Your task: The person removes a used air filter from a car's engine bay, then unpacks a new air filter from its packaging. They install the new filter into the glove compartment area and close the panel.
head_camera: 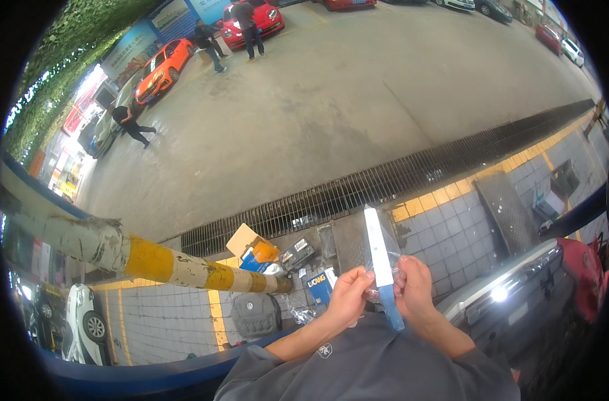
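Observation:
A long narrow white and blue packet (382, 255) in clear plastic wrap stands between my hands, close to my chest. My left hand (348, 293) pinches the wrap at its left side. On the right side my right hand (413, 283) holds the wrap with curled fingers. What lies inside the packet cannot be told. Beyond my left forearm, a blue and white printed carton (320, 286) rests on the ground, with crumpled clear plastic (303, 313) beside it.
A yellow and white striped post (194, 270) slants at left. Near it are a grey plastic engine cover (255, 315), a car battery (297, 254) and an open cardboard box (244, 241). A floor grate (344, 188) runs across. An open car part (515, 290) stands right; people and cars are farther off.

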Motion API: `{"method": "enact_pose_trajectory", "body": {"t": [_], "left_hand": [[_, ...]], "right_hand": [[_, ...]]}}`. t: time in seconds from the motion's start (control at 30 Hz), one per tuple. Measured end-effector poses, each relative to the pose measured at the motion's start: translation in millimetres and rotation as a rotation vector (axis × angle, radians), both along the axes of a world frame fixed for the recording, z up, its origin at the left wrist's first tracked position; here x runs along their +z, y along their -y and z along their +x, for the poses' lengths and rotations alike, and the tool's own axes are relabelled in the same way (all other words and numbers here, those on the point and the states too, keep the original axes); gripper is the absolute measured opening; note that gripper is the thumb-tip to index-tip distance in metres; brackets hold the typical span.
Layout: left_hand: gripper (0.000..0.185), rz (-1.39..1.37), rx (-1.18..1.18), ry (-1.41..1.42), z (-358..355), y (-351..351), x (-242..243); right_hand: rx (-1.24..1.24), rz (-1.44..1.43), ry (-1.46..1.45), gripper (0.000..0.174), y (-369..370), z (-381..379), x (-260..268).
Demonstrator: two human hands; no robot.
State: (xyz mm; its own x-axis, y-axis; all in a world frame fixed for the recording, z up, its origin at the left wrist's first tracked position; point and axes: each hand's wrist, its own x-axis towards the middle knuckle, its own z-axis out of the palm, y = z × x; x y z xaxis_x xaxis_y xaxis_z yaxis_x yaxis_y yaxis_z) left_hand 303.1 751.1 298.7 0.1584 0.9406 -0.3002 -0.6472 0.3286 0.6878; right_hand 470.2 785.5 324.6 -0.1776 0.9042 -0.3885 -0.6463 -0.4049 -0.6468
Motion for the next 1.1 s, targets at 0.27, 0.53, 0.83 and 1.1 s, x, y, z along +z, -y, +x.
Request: {"method": "enact_pose_trajectory", "body": {"t": [0.27, 0.53, 0.83, 1.1], "left_hand": [[0.022, -0.085, 0.1, -0.129, -12.1, -11.2, -4.6], [0.015, -0.171, 0.232, 0.116, 2.7, -8.1, -4.2], [0.012, 0.087, 0.152, -0.014, 1.9, -9.5, 7.5], [0.031, 0.325, -0.005, -0.625, -5.5, 2.7, 24.1]], "right_hand": [[-0.075, -0.087, 0.021, 0.032, -11.1, -19.4, -12.3], [-0.073, -0.114, -0.132, 0.028, -17.3, -21.0, -30.6], [0.13, -0.052, -0.064, 0.029, -29.6, 0.3, -19.3], [0.342, 0.21, 0.104, 0.024, -40.8, 32.7, 2.1]]}}
